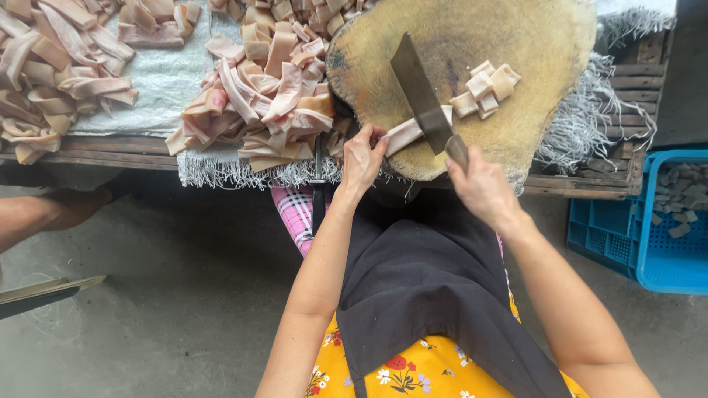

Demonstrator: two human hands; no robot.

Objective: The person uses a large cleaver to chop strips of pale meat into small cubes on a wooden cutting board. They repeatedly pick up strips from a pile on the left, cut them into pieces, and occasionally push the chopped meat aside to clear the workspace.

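Observation:
My right hand [481,186] grips the handle of a cleaver [420,96] whose blade lies across a strip of pale pork skin [404,134] on a round wooden chopping block [516,44]. My left hand [363,158] pinches the near end of that strip at the block's front edge. Beyond the blade lies a small heap of cut square pieces [484,88]. Left of the block lies a pile of uncut skin strips [269,96].
More strips [51,66] lie on a white woven sheet [166,74] over a wooden pallet table [110,151]. A second knife [318,191] hangs at the table edge. A blue crate [638,236] stands right. Another person's arm [37,214] and blade [44,291] are at left.

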